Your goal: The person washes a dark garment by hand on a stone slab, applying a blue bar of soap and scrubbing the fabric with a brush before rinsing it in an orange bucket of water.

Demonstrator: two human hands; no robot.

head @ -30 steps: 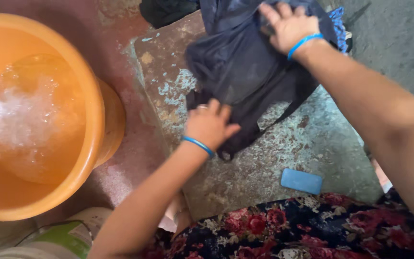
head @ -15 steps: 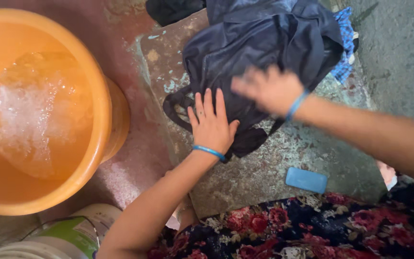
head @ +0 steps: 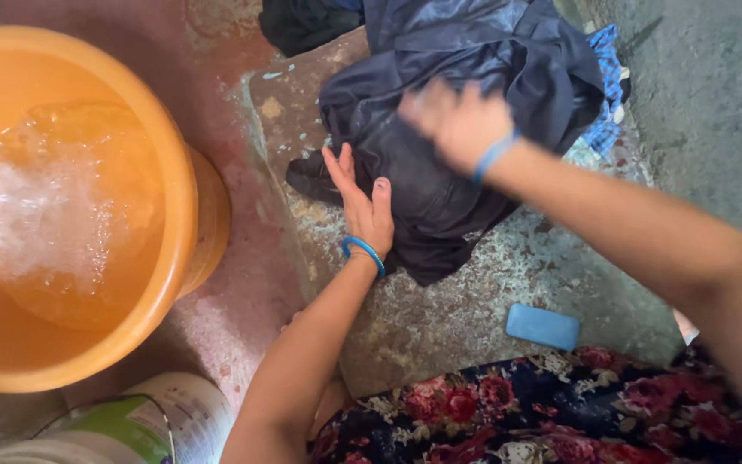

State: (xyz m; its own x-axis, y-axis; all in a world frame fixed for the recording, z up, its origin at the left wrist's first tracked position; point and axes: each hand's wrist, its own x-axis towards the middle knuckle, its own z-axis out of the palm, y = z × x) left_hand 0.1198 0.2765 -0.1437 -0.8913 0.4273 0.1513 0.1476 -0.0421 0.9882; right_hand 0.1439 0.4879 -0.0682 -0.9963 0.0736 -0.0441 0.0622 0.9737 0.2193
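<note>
Stone slab (head: 440, 318): hands on dark garment (head: 440, 172).

Both hands (head: 410, 163) on dark garment (head: 465, 94)

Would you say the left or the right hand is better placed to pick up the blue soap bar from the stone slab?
Probably the left hand: it rests flat at the dark garment's near edge, while the right hand is farther up the cloth from the soap bar.

Garment (head: 465, 129) on slab (head: 491, 301); tub (head: 173, 215) left; soap bar (head: 543, 326) nearer.
</note>
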